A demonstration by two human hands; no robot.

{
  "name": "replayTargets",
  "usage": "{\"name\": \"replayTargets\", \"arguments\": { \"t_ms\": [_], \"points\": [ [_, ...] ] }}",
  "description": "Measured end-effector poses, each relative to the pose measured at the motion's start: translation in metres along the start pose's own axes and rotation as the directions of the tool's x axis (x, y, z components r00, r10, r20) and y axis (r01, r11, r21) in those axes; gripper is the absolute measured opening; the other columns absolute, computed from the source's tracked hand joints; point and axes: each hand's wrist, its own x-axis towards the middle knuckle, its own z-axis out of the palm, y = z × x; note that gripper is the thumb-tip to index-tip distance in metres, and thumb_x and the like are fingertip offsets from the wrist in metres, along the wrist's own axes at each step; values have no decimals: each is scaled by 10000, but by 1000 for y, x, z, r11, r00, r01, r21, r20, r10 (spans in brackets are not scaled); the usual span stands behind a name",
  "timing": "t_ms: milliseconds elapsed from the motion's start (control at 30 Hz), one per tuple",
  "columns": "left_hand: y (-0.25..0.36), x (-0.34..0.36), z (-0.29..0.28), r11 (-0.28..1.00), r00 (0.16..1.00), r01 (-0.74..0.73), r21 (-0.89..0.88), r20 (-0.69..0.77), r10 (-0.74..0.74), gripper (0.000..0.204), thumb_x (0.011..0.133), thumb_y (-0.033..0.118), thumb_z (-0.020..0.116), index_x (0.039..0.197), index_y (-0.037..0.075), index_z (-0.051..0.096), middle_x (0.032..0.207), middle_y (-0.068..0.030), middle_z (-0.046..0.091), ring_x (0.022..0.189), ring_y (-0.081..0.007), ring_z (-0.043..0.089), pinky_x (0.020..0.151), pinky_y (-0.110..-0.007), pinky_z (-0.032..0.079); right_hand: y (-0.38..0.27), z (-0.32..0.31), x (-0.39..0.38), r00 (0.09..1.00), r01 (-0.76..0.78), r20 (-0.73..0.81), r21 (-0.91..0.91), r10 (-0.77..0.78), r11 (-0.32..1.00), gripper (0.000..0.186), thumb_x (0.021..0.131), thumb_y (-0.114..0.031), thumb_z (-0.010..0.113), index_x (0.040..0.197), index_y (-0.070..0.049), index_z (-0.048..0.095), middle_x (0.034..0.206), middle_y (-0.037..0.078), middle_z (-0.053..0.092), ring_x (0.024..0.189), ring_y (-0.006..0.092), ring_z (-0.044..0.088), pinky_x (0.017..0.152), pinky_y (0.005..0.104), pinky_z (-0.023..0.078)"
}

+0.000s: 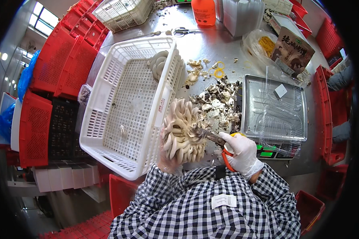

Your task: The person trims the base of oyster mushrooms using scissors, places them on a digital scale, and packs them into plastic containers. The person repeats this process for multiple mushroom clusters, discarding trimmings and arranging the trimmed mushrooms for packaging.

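My left hand [166,159], in a thin clear glove, holds a large cluster of pale oyster mushrooms [181,129] from below, and the cluster hides most of the hand. My right hand [243,153], in a white glove, grips orange-handled scissors [217,139]. Their blades reach into the dark base of the cluster. Cut stem scraps and mushroom pieces [219,99] lie in a heap on the steel table [211,44] just beyond.
A white plastic crate [107,103] with a few mushrooms stands at my left. Clear plastic trays [273,107] rest on a scale at my right. Farther back are another pair of scissors [183,31], an orange bottle [203,11], yellow rubber bands [218,72] and a printed box [293,49]. Red crates [64,63] are stacked left.
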Motion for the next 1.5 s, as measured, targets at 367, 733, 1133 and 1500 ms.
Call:
{"name": "replayTargets", "arguments": {
  "t_ms": [367, 733, 1133, 1500],
  "points": [
    [-27, 0, -22, 877, 997, 78, -474, 58, -57, 437, 1086, 355, 419, 1420, 74, 439, 1281, -135, 593, 1080, -291, 645, 931, -437, 582, -4, 8, 2, 999, 27, 27, 60, -29, 998, 519, 808, -299, 852, 1252, -96, 677, 769, 108, 667, 621, 229, 660, 531, 324, 515],
    [-7, 1, -12, 998, 999, -40, -50, -22, 39, 487, 1067, 390, 446, 1426, 62, 438, 1307, -141, 585, 1106, -289, 637, 956, -435, 569, 35, 72, -33, 629, -726, 502, 654, 594, 215, 575, 924, -155, 761, 1410, 17, 505, 1063, 68, 687, 903, 105, 643, 766, 246, 538],
    [10, 18, 6, 938, 1000, 11, -346, -13, -17, 571, 1058, 459, 435, 1448, 42, 427, 1349, -153, 566, 1171, -275, 614, 1003, -421, 542, 50, 102, -5, 716, -678, 322, 114, 619, 726, 909, 903, -221, 687, 1613, -34, 151, 1390, 296, 527, 1199, 402, 602, 1020, 423, 493],
    [15, 27, 18, 923, 999, 2, -385, -34, -16, 650, 1051, 522, 426, 1467, 23, 418, 1387, -164, 548, 1231, -263, 592, 1045, -408, 517, -36, -3, 65, 898, -438, 309, 588, 312, 680, 347, 908, -193, 759, 1236, -86, 719, 989, 109, 668, 839, 212, 649, 808, 351, 548]
  ]
}}
